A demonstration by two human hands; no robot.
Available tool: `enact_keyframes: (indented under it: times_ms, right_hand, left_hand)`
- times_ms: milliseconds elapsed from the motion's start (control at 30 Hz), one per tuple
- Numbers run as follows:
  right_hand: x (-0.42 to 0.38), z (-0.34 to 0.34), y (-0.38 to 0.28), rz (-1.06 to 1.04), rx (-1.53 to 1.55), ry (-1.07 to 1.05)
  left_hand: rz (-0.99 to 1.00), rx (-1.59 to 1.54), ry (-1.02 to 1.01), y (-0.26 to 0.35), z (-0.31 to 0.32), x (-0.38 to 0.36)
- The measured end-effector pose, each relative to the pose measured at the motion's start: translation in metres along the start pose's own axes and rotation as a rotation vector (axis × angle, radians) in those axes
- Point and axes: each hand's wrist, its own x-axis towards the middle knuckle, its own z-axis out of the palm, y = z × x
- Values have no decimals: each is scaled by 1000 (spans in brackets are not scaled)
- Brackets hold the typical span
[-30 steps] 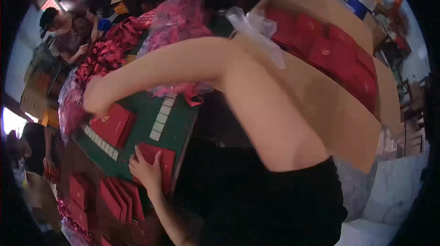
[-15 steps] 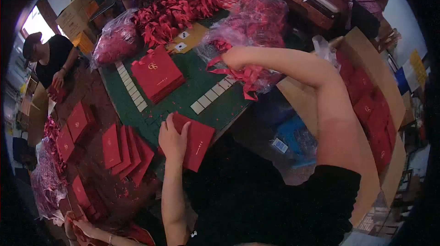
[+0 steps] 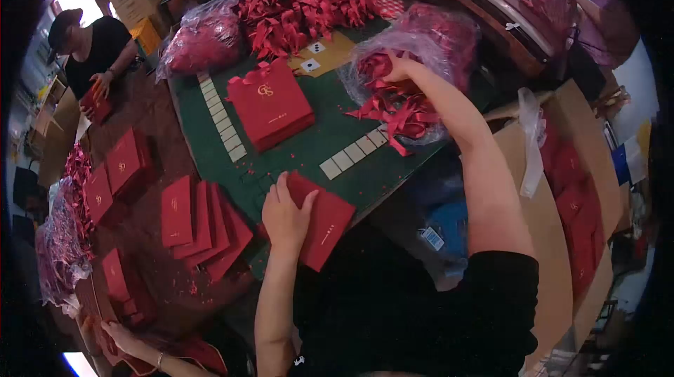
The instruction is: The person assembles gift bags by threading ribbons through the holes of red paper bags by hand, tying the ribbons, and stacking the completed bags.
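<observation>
Near the front edge of the green table top, my left hand grips a red bag by its upper left side, thumb on top. My right hand reaches into an open plastic bag of red ribbons, its fingers closed around some ribbon. Loose red ribbons spill from the plastic below that hand. Between the hands and further back lies a stack of red bags with gold lettering.
Rows of pale tiles flank the stack. A ribbon heap lies at the back. Fanned red bags are on the brown table. One co-worker is at left; another's hands show lower left. An open carton stands right.
The view has shifted, so the table contents appear further right. My right hand is now deeper at the plastic bag's opening. My left hand still holds the red bag.
</observation>
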Motion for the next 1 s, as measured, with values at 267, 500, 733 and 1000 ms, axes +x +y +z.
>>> enact_keyframes:
  times_ms: [267, 500, 733, 1000]
  right_hand:
    - [23, 43, -65, -26, -121, 324]
    - [-94, 35, -151, -168, 576, 26]
    - [-120, 95, -169, -114, 1172, -11]
    - [-144, 155, -196, -329, -102, 828]
  left_hand:
    - [-121, -148, -113, -3, -19, -6]
    - [-130, -250, -34, -13, -12, -28]
    - [-167, -354, -49, -16, -9, -25]
    - [-107, -339, 3, -18, -16, -26]
